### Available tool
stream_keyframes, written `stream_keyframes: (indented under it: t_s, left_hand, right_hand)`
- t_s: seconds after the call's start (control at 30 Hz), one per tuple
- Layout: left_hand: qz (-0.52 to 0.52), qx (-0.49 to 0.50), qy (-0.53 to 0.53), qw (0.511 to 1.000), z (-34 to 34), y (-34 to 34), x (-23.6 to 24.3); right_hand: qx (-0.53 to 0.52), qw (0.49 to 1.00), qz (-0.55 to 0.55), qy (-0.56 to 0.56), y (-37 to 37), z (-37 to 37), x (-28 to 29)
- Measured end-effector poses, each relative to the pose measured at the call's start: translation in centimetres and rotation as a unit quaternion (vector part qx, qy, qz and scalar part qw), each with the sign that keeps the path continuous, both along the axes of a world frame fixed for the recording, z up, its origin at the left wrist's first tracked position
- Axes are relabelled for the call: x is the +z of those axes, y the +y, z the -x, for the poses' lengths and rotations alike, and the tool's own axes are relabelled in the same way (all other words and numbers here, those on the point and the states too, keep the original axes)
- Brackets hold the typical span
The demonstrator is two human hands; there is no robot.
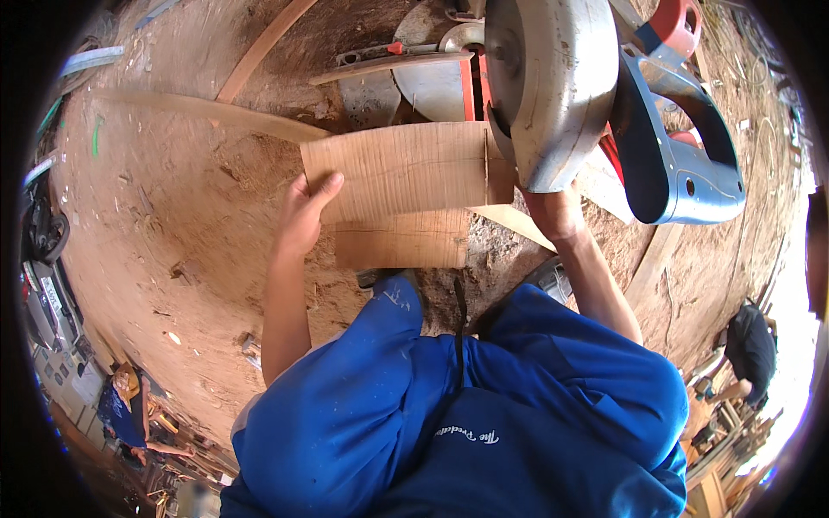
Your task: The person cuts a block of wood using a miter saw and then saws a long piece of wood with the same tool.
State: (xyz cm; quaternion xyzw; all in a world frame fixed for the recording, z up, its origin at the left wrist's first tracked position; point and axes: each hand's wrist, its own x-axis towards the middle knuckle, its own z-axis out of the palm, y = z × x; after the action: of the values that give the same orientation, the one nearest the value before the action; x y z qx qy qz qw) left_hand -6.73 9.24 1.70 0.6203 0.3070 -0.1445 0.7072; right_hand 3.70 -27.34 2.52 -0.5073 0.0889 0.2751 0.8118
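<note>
My left hand (315,203) is closed on the left end of a light wooden board (393,173), its thumb over the top face. The board's right end reaches the silver blade guard (553,95) of a power saw with a blue handle (682,155). My right hand (553,209) is below the guard at that end, its fingers mostly hidden, so what it holds cannot be seen. A second board (401,242) lies just under the first, nearer my knees. The saw's red and metal base (436,91) shows behind the board.
Long planks (259,56) lie on the dirt ground (147,216) around the saw. A person (129,414) is at the lower left, another in dark clothes (747,350) at the right. Machinery (47,302) and wood pieces (717,483) line the sides. My bent knees are close below the boards.
</note>
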Motion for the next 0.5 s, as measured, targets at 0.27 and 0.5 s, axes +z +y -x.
stream_keyframes:
  t_s: [0.27, 0.5]
  left_hand:
    - [0.025, 0.163, -0.002, 0.986, -1.6, -0.6, -1.7]
    - [-0.022, 0.119, -0.07, 0.99, -4.7, -0.8, -3.5]
  right_hand:
    - [0.411, 0.837, 0.317, -0.175, -6.0, -0.6, 13.8]
    - [0.082, 0.603, 0.593, -0.528, -3.1, -2.6, 24.8]
